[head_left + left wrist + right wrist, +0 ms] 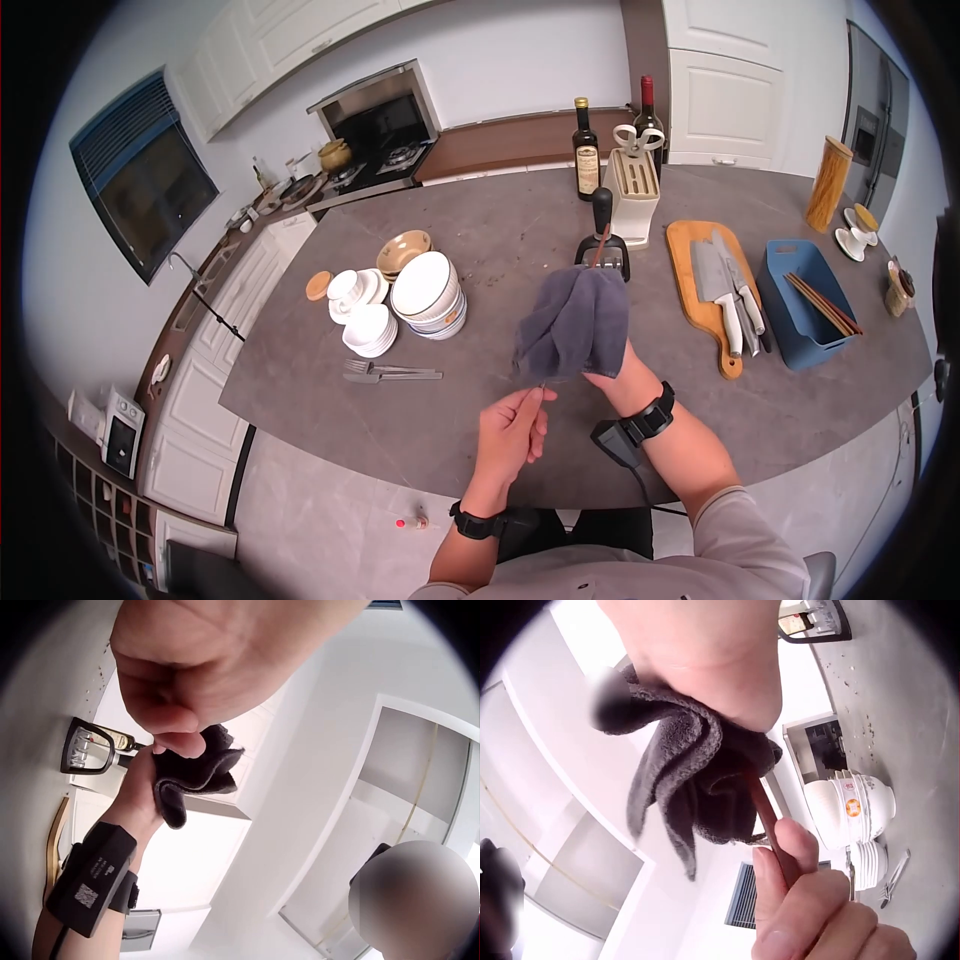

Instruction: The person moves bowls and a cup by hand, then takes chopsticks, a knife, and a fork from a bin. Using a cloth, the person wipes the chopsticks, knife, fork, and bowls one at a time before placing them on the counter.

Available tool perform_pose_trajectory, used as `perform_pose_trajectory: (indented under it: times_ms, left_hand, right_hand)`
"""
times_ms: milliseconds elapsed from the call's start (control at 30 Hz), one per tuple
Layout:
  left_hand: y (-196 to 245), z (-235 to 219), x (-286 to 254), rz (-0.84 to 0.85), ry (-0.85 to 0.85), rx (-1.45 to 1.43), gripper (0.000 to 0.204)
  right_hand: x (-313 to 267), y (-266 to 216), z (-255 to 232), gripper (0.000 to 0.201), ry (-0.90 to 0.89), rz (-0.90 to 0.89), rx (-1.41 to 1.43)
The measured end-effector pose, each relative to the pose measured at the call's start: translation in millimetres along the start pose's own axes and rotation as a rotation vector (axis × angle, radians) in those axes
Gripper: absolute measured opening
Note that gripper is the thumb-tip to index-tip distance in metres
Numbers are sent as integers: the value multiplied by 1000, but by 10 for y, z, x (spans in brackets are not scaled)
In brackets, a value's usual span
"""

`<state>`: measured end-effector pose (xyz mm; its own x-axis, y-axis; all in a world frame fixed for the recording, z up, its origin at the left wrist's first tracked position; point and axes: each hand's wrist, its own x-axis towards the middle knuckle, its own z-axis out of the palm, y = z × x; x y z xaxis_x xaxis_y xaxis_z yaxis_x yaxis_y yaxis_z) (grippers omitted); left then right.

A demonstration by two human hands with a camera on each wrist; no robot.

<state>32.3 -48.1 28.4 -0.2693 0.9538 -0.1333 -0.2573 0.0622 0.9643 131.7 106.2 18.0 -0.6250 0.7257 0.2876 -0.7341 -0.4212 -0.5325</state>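
Observation:
My left hand (508,430) pinches the lower end of a reddish-brown chopstick (771,829) between thumb and fingers. A dark grey cloth (572,320) is bunched around the chopstick's middle, and the other end pokes out above it in the head view. From the right, my right hand (712,664) grips the cloth around the chopstick; its fingers are mostly hidden by the fabric. Both hands are raised over the front of the grey table (480,440). Just beyond the cloth stands a black-handled knife sharpener (603,235).
Bowls (425,290), small white dishes (370,328) and forks with a knife (392,371) lie left. To the right are a cutting board (690,240) with several knives (735,295) and a blue basket (800,330) with chopsticks (822,303). Bottles (586,150) and a knife block (632,195) stand behind.

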Motion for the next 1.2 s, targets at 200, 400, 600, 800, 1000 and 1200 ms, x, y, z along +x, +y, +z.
perform_pose_trajectory:
  times_ms: [200, 400, 600, 800, 1000, 1200]
  left_hand:
    - [-175, -79, 80, -38, 32, -157, 25]
    - [-139, -107, -69, -57, -16, -77, 24]
    - [-162, -148, -235, -80, -138, 30, 27]
    - [-94, -201, -293, -60, -128, 154, 26]
    - [-61, -246, -299, -40, -70, 177, 24]
    - [-62, -173, -171, -27, 3, 85, 22]
  right_hand:
    - [-159, 121, 336, 24, 193, 108, -201]
    - [-70, 5, 167, 21, 108, 13, -230]
    - [-30, -334, 68, 19, 44, -119, -29]
    - [-24, -469, -46, 21, 113, -150, 83]
    - [-27, -525, -85, 22, 107, -164, 125]
    - [-32, -451, -92, 24, 111, -206, 115]
